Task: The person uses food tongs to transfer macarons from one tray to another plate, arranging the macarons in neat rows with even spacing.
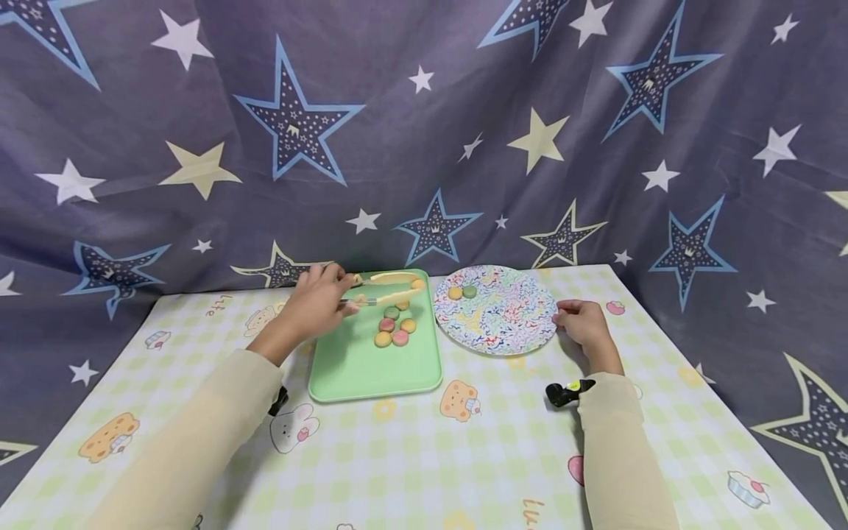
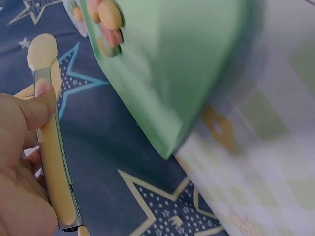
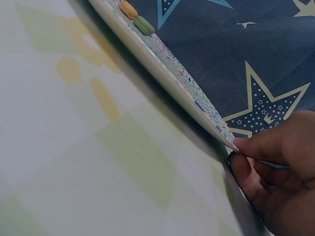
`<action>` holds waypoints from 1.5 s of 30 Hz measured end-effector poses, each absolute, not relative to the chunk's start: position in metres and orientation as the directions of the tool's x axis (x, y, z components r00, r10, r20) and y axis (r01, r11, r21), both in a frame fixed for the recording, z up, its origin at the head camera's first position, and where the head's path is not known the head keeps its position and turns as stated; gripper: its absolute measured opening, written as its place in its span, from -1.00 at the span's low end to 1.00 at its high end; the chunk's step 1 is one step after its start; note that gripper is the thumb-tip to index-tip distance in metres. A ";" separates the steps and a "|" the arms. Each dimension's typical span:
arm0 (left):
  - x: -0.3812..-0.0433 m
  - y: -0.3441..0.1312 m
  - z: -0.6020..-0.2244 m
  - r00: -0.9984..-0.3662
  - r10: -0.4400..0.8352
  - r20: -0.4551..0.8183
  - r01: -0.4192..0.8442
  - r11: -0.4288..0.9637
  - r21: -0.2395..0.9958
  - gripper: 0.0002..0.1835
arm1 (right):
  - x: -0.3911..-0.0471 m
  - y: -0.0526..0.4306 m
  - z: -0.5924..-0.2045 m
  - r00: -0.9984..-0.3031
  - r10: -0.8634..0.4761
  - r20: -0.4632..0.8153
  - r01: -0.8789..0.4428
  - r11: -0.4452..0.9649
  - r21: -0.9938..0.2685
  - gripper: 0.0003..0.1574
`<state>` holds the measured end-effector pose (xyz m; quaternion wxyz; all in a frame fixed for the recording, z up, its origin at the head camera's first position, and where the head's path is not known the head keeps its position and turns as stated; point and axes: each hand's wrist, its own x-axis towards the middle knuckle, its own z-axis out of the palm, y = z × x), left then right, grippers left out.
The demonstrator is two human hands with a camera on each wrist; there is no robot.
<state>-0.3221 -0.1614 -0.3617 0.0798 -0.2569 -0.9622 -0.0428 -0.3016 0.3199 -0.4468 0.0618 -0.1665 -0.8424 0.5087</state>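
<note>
My left hand [image 1: 316, 300] holds a pair of yellow tongs with metal parts [image 2: 55, 172] over the far part of a green tray [image 1: 361, 372]. At the tong tips sits a yellow-orange macaron [image 1: 418, 284], one tip on either side of it. Below lie several more macarons on the tray, among them a green one [image 1: 391, 313] and a pink one [image 1: 400, 338]. With thumb and fingers my right hand [image 1: 586, 324] pinches the right rim of a speckled round plate [image 1: 510, 316]. On that plate's left side, a yellow macaron [image 1: 455, 293] and a green macaron [image 1: 470, 291] lie side by side.
Tray and plate stand next to each other near the back of a table with a checked, cartoon-printed cloth [image 1: 371, 471]. Behind the table hangs a dark curtain with stars [image 1: 424, 147]. Its folds come right up to the back edge.
</note>
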 end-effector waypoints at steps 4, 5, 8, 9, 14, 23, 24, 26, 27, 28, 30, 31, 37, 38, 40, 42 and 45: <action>-0.326 -0.147 -0.365 -0.843 0.504 0.188 0.518 0.855 0.033 -0.33 | -0.301 0.321 -0.448 -0.938 0.338 -0.073 0.221 0.425 -0.878 -0.52; -0.326 -0.143 -0.365 -0.839 0.509 0.191 0.524 0.851 0.033 -0.33 | -0.301 0.321 -0.448 -0.938 0.337 -0.075 0.223 0.425 -0.877 -0.52; -0.327 -0.131 -0.365 -0.829 0.524 0.196 0.538 0.842 0.027 -0.33 | -0.302 0.321 -0.449 -0.938 0.338 -0.079 0.226 0.422 -0.878 -0.52; -0.327 -0.127 -0.365 -0.827 0.527 0.196 0.542 0.840 0.029 -0.33 | -0.302 0.321 -0.450 -0.937 0.339 -0.080 0.228 0.422 -0.878 -0.52; -0.330 -0.107 -0.367 -0.818 0.541 0.195 0.556 0.831 0.028 -0.34 | -0.304 0.321 -0.450 -0.936 0.343 -0.084 0.231 0.415 -0.880 -0.52; -0.336 -0.078 -0.378 -0.815 0.550 0.181 0.566 0.823 0.050 -0.37 | -0.303 0.321 -0.450 -0.936 0.341 -0.085 0.233 0.420 -0.877 -0.52; -0.337 -0.075 -0.379 -0.816 0.551 0.179 0.566 0.823 0.046 -0.37 | -0.303 0.321 -0.450 -0.936 0.340 -0.086 0.233 0.421 -0.877 -0.52; -0.339 -0.069 -0.381 -0.815 0.552 0.176 0.567 0.823 0.043 -0.37 | -0.303 0.322 -0.449 -0.936 0.340 -0.088 0.235 0.420 -0.877 -0.52; -0.339 -0.066 -0.382 -0.816 0.551 0.174 0.566 0.823 0.044 -0.37 | -0.303 0.321 -0.449 -0.936 0.340 -0.090 0.235 0.418 -0.878 -0.51; -0.340 -0.063 -0.382 -0.817 0.550 0.172 0.564 0.824 0.046 -0.37 | -0.303 0.321 -0.448 -0.937 0.338 -0.090 0.235 0.416 -0.879 -0.51; -0.341 -0.057 -0.383 -0.821 0.547 0.167 0.560 0.827 0.047 -0.36 | -0.303 0.321 -0.447 -0.937 0.337 -0.087 0.232 0.416 -0.879 -0.51; -0.342 -0.054 -0.383 -0.823 0.544 0.164 0.557 0.829 0.049 -0.36 | -0.302 0.322 -0.447 -0.938 0.337 -0.085 0.229 0.416 -0.880 -0.51; -0.347 -0.038 -0.387 -0.836 0.529 0.144 0.541 0.839 0.060 -0.33 | -0.300 0.322 -0.445 -0.938 0.338 -0.081 0.229 0.425 -0.876 -0.51; -0.348 -0.036 -0.387 -0.836 0.530 0.142 0.542 0.839 0.057 -0.34 | -0.301 0.322 -0.445 -0.937 0.338 -0.083 0.231 0.427 -0.874 -0.51; -0.350 -0.032 -0.389 -0.837 0.530 0.137 0.540 0.840 0.047 -0.35 | -0.301 0.322 -0.445 -0.938 0.338 -0.081 0.230 0.427 -0.875 -0.51; -0.351 -0.029 -0.390 -0.840 0.526 0.134 0.534 0.845 0.035 -0.37 | -0.301 0.322 -0.445 -0.937 0.339 -0.080 0.228 0.424 -0.877 -0.51; -0.352 -0.024 -0.392 -0.847 0.517 0.126 0.523 0.852 0.024 -0.41 | -0.302 0.322 -0.446 -0.938 0.338 -0.076 0.223 0.422 -0.879 -0.51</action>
